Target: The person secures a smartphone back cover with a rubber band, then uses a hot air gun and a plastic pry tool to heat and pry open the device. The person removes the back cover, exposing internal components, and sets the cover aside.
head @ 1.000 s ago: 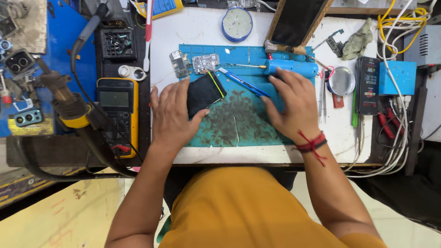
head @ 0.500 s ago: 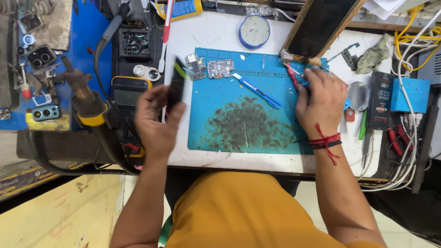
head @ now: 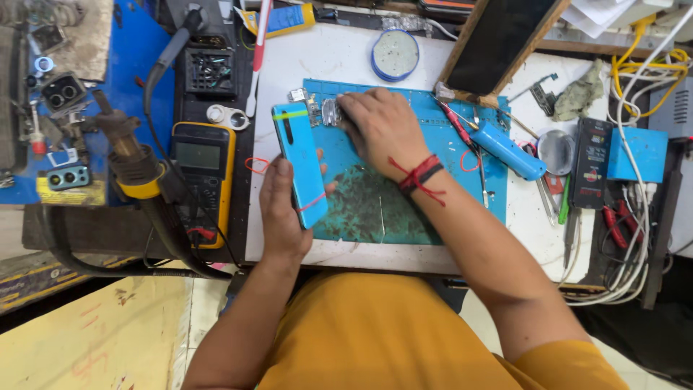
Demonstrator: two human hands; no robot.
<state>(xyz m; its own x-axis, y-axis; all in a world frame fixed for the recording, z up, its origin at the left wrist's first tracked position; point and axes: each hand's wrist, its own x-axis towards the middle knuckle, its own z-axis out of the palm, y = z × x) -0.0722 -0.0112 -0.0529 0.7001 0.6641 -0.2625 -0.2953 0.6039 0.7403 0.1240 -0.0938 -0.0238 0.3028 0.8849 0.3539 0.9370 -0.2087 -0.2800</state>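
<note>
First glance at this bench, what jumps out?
The left hand holds a blue phone at the left edge of the teal mat. The right hand reaches across to small metal parts at the mat's top left. A yellow multimeter lies left of the phone.

A white rectangular workbench top (head: 339, 58) carries a blue rectangular silicone work mat (head: 404, 209), stained dark at its middle. Beside the mat lie 1 round blue-rimmed tin (head: 395, 55), 1 yellow-and-black handheld multimeter (head: 201, 180) at the left edge, a crumpled grey-green rag (head: 581, 92) and tangled white cables (head: 635, 238) at the right.
</note>
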